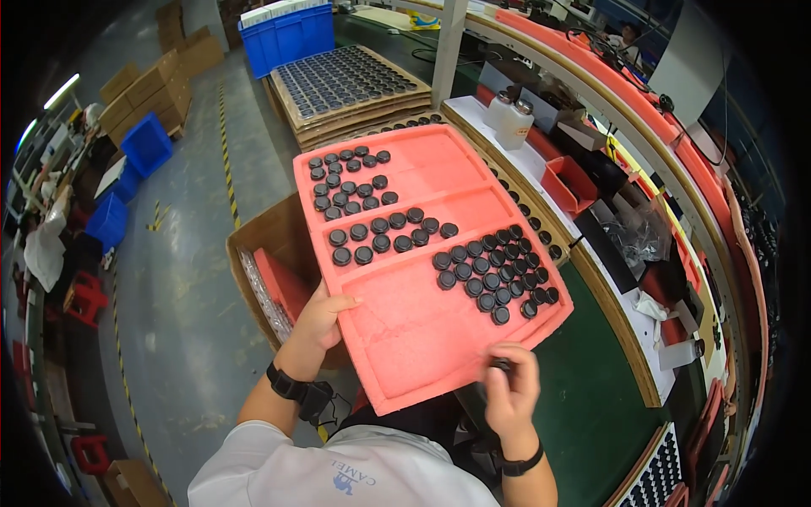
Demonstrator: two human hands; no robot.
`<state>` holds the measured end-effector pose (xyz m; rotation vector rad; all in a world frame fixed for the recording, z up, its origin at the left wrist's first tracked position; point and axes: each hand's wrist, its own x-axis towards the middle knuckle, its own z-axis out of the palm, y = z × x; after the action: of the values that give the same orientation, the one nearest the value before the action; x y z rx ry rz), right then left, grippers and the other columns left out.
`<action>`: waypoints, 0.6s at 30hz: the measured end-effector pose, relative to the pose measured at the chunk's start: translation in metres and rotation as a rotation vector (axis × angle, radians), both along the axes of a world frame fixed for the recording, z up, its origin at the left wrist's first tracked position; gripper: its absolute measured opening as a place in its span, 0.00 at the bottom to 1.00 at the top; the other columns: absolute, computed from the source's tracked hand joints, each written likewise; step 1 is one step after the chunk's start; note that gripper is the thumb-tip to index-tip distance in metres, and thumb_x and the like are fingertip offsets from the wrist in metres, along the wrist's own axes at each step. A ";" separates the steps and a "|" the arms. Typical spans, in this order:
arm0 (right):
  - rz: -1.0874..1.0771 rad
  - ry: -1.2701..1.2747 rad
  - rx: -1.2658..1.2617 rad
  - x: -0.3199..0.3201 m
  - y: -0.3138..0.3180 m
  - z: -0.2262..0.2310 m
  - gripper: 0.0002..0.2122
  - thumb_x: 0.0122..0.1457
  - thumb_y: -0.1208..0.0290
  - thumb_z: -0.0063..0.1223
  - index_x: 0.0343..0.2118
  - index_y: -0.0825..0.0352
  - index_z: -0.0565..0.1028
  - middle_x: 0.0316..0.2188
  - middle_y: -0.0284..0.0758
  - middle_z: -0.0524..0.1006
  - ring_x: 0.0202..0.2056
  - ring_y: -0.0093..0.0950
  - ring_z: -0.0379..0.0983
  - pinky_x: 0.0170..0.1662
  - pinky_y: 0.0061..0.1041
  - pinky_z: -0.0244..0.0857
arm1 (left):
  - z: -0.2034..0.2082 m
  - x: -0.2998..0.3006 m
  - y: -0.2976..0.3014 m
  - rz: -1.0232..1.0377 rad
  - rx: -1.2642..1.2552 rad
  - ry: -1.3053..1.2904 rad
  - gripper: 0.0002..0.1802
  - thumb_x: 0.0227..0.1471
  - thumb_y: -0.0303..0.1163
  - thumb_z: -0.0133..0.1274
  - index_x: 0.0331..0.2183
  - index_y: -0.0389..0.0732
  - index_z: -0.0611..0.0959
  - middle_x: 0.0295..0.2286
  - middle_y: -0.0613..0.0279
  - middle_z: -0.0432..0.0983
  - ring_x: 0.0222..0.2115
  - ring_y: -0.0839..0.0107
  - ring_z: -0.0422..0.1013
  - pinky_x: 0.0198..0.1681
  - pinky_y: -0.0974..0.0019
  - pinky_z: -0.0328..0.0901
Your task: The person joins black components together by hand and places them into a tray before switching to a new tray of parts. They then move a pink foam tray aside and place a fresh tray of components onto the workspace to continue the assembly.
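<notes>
A pink foam tray with three compartments is tilted in front of me. Small black round caps stand in groups in all three sections. In the nearest section they cluster at the right, and its left part is bare pink foam. My left hand grips the tray's left edge, thumb on top and fingers hidden underneath. Just off the near right corner, my right hand pinches one black cap between thumb and fingers; the hand is slightly blurred.
Below the tray's left side stands an open cardboard box with pink foam inside. Stacked boards of round parts and a blue crate lie beyond. At right, a shelf holds bottles and a red bin above the green bench.
</notes>
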<state>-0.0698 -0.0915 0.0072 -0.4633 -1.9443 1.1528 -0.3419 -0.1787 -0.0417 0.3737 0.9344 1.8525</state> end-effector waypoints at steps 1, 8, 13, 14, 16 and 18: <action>-0.054 0.145 -0.113 0.008 -0.001 -0.003 0.08 0.56 0.77 0.45 0.39 0.69 0.66 0.33 0.38 0.70 0.27 0.23 0.65 0.29 0.19 0.60 | 0.001 0.000 0.001 0.013 0.015 0.033 0.37 0.38 0.14 0.47 0.55 0.36 0.61 0.50 0.56 0.64 0.50 0.61 0.63 0.52 0.60 0.62; -0.271 0.454 -0.321 0.060 -0.001 -0.037 0.07 0.59 0.72 0.41 0.39 0.68 0.65 0.33 0.38 0.69 0.19 0.19 0.61 0.18 0.14 0.54 | 0.004 -0.013 -0.001 0.056 0.114 0.065 0.38 0.36 0.14 0.46 0.54 0.35 0.62 0.49 0.55 0.65 0.50 0.61 0.63 0.52 0.59 0.61; -0.385 0.518 -0.461 0.090 -0.010 -0.056 0.08 0.59 0.71 0.41 0.39 0.68 0.65 0.32 0.38 0.69 0.19 0.18 0.60 0.16 0.12 0.51 | 0.012 -0.036 0.007 0.073 0.173 0.133 0.37 0.35 0.15 0.46 0.53 0.34 0.63 0.49 0.54 0.65 0.50 0.60 0.64 0.53 0.59 0.61; -0.413 0.534 -0.497 0.096 -0.012 -0.059 0.08 0.59 0.71 0.40 0.39 0.68 0.65 0.32 0.38 0.69 0.19 0.18 0.60 0.16 0.12 0.51 | 0.011 -0.040 0.011 0.065 0.177 0.136 0.37 0.35 0.15 0.46 0.53 0.34 0.63 0.49 0.54 0.65 0.50 0.60 0.64 0.53 0.59 0.61; -0.436 0.542 -0.509 0.106 -0.016 -0.066 0.07 0.59 0.72 0.40 0.39 0.68 0.65 0.31 0.37 0.69 0.18 0.17 0.60 0.16 0.12 0.51 | 0.009 -0.054 0.015 0.070 0.192 0.155 0.36 0.36 0.15 0.46 0.53 0.33 0.63 0.49 0.54 0.66 0.49 0.60 0.64 0.53 0.59 0.61; -0.479 0.539 -0.532 0.115 -0.018 -0.074 0.07 0.60 0.72 0.39 0.39 0.68 0.65 0.31 0.37 0.69 0.18 0.17 0.60 0.16 0.12 0.51 | 0.005 -0.073 0.021 0.070 0.209 0.177 0.35 0.36 0.15 0.46 0.52 0.33 0.64 0.48 0.54 0.66 0.49 0.60 0.64 0.52 0.59 0.62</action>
<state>0.0448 -0.1091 -0.0665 -0.7545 -0.9842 1.2944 -0.4148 -0.1581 -0.0366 0.6485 0.8826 2.0127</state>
